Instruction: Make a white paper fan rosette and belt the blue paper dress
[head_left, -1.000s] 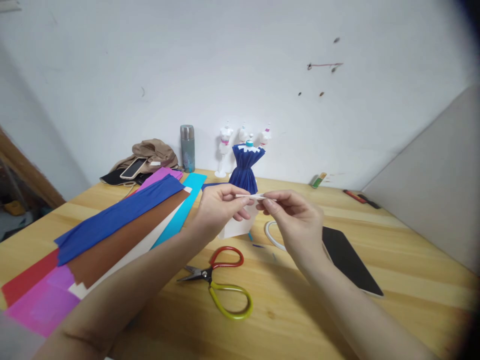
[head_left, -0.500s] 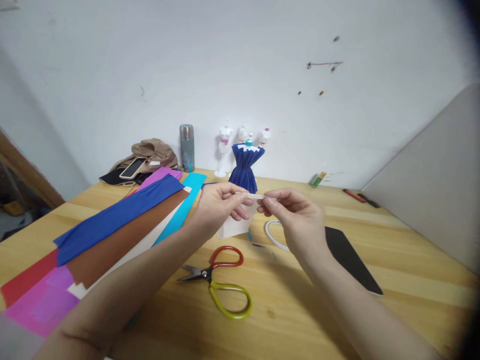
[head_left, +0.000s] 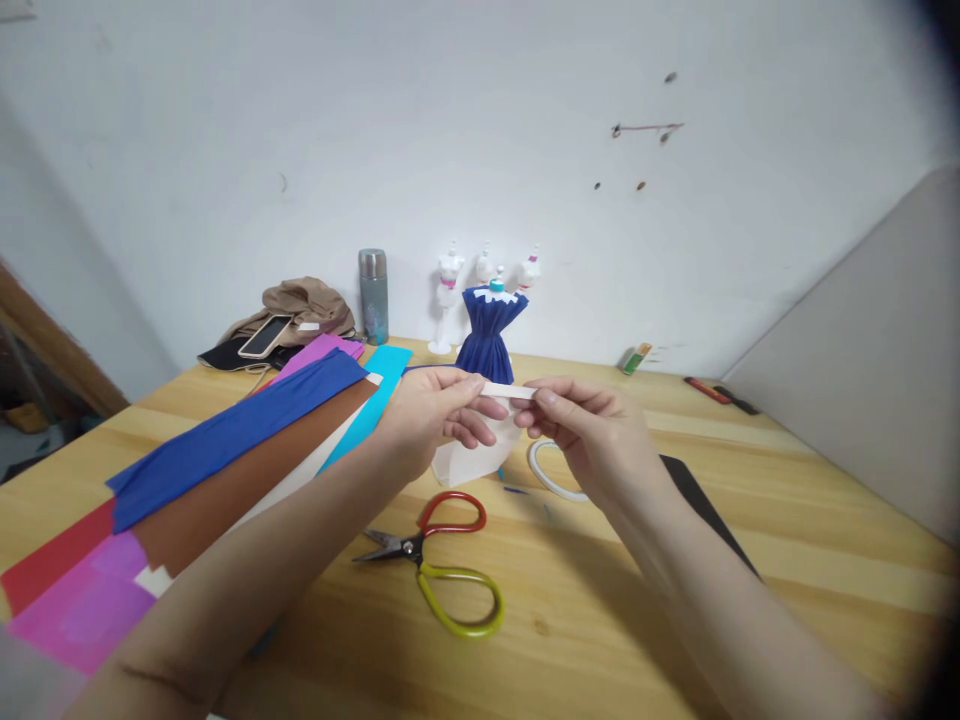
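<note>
A narrow white strip (head_left: 510, 391) stretches between my two hands, raised above the table. My left hand (head_left: 442, 408) pinches its left end between thumb and forefinger, the other fingers loosely curled. Its right end is pinched by my right hand (head_left: 581, 415). Just behind the strip stands a small mannequin in a pleated dark blue dress (head_left: 489, 335) with a white zigzag collar. A white sheet (head_left: 469, 460) lies below my hands, partly covered by them. Scissors (head_left: 409, 548) with one red and one yellow handle rest on the table, blades slightly apart.
Coloured sheets of blue (head_left: 240, 435), brown, pink and turquoise overlap at the left. Several white mannequins (head_left: 448, 285) and a flask (head_left: 373, 297) stand by the wall. A roll of white tape (head_left: 551, 472) and a black flat board (head_left: 701, 500) lie near my right arm.
The strip has turned so that more of its flat face shows, and a longer stretch is visible between my hands. Both hands keep their pinch and have shifted slightly apart.
</note>
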